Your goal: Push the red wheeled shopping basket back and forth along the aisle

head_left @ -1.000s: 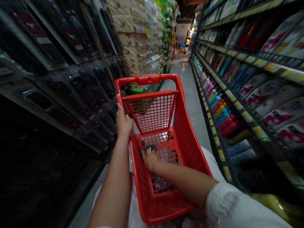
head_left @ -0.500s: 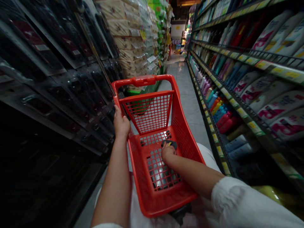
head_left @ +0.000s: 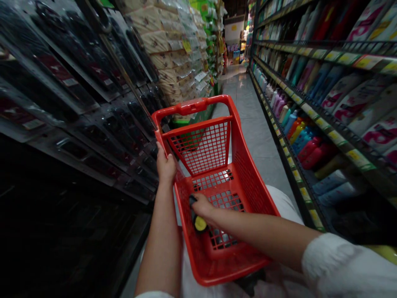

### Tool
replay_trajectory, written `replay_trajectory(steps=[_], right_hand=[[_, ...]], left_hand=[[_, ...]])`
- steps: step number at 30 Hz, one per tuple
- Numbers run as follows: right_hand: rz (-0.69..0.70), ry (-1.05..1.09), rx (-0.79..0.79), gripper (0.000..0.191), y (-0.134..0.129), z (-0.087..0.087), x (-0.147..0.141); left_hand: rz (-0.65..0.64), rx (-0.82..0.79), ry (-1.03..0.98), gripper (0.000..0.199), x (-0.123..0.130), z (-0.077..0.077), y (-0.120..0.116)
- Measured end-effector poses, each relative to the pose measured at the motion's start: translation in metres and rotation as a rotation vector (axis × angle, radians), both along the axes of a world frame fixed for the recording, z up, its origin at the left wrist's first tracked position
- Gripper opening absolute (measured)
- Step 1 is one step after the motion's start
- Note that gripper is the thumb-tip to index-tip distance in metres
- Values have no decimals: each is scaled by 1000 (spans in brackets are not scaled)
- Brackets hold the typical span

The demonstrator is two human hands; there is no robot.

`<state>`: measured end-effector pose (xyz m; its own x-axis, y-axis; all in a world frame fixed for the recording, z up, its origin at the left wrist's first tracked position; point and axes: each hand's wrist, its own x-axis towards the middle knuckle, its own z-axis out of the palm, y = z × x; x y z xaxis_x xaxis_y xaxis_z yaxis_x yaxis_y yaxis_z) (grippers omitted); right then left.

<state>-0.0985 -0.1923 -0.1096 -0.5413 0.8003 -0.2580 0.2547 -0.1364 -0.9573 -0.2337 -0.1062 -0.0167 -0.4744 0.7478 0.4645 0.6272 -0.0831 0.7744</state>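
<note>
Beside shop shelves (head_left: 335,136), the left grip (head_left: 166,167) clasps the red cart (head_left: 229,265), the right grip (head_left: 203,207) holds a dark-and-yellow object (head_left: 200,223) inside, work seemingly unfinished.

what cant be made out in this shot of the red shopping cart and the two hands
In the head view:
Dark item with a yellow patch: partly hidden by the right grip; its full shape and identity are unclear.
Left grip: some fingertips are hidden behind the rim of the red shopping cart.
Price tags: too small and blurred to read.
Yellow object: cut off by the right edge.
</note>
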Motion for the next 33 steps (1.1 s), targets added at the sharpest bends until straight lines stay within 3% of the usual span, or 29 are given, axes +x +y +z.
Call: replay_trajectory(steps=[3,6,10,13,16,20,22,28,30,33], right_hand=[[-130,203,171,68,17,23,-4],[-129,108,297,78,16,19,5],[107,-336,33,54,-5,-16,27],[114,-439,-69,37,-9,-25,26],[26,-267,-34,43,7,-3,9],[-83,186,217,67,23,45,0],[-58,168,323,75,12,59,11],[173,14,403,75,-49,61,66],[172,24,434,71,-46,62,68],[120,7,527,61,-18,70,54]], left_hand=[[16,-4,-5,76,3,2,-1],[19,10,-19,75,5,2,-1],[3,32,-36,75,6,2,-1],[-5,25,-56,76,7,3,-1],[-4,-7,-68,76,9,6,-2],[-1,4,-70,74,11,8,-1],[-14,18,-60,73,10,8,-1],[-22,34,-55,74,10,5,-1],[-30,38,-57,74,10,3,-1],[-42,54,-65,74,12,3,-2]])
